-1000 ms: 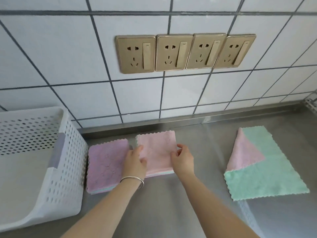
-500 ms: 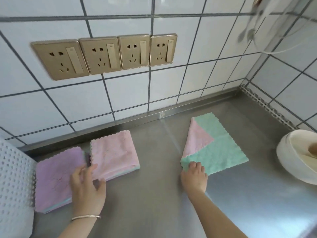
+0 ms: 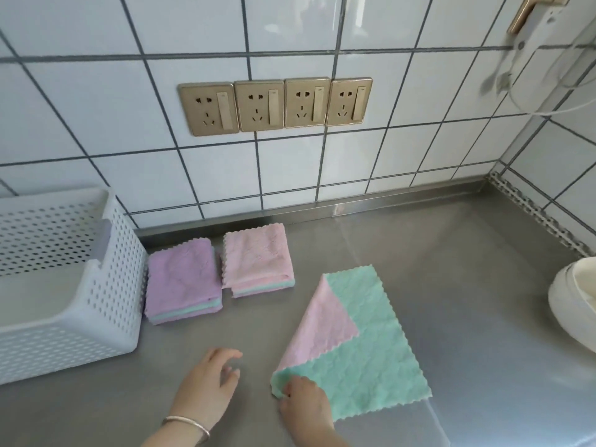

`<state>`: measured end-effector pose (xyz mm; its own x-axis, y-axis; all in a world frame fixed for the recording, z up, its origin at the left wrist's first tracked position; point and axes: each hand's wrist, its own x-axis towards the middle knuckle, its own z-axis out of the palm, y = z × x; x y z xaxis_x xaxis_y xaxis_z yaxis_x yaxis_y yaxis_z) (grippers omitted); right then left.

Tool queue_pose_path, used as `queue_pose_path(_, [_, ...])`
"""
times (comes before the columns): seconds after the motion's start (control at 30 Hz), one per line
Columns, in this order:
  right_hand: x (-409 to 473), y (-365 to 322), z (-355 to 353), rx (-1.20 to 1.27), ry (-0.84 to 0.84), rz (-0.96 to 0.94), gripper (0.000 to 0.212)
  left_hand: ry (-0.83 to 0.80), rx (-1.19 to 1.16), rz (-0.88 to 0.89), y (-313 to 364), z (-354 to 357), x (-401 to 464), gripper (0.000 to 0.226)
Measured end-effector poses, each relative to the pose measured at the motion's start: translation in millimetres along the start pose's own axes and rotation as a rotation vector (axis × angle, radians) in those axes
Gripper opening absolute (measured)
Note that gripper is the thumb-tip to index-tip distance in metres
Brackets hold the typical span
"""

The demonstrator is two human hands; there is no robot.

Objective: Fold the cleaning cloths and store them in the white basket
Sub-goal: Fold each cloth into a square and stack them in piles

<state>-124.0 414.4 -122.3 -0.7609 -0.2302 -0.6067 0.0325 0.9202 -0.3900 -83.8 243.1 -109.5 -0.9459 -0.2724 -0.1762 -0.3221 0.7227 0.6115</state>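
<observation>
Right hand [image 3: 304, 403] is pinching the near left corner of the green cloth [image 3: 371, 356], lying lower centre-right on the steel counter [image 3: 467, 285] with one pink flap turned over. Left hand [image 3: 208, 380] is hovering beside it, fingers loosely spread, holding nothing. Purple folded cloth [image 3: 182, 280] and pink folded cloth [image 3: 258, 259] are sitting mid-frame, purple one just beside the white basket [image 3: 106, 285] at left.
</observation>
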Motion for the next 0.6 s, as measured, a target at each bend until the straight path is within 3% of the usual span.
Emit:
queue_pose_path(0.17, [-48.8,-42.2,53.0,0.096,-0.099,-0.134,0.033,-0.137,-0.004,-0.044,-36.9,1.2,-36.6,0.032])
queue_pose_path(0.37, [-70.9,-88.8,105.9,0.095,-0.210,-0.224,0.037,-0.049,-0.048,-0.022,-72.6,-2.1,-61.9,0.038])
queue_pose_path(0.47, [-84.8,-100.8,127.8,-0.012,-0.269,-0.305,0.040,0.058,0.084,0.080,-84.8,-5.0,-67.1,0.030])
queue_pose_path(0.6, [-95.2,-92.4,130.6,-0.192,-0.286,-0.515,0.047,-0.080,0.388,0.162,-73.9,-11.0,-66.8,0.028])
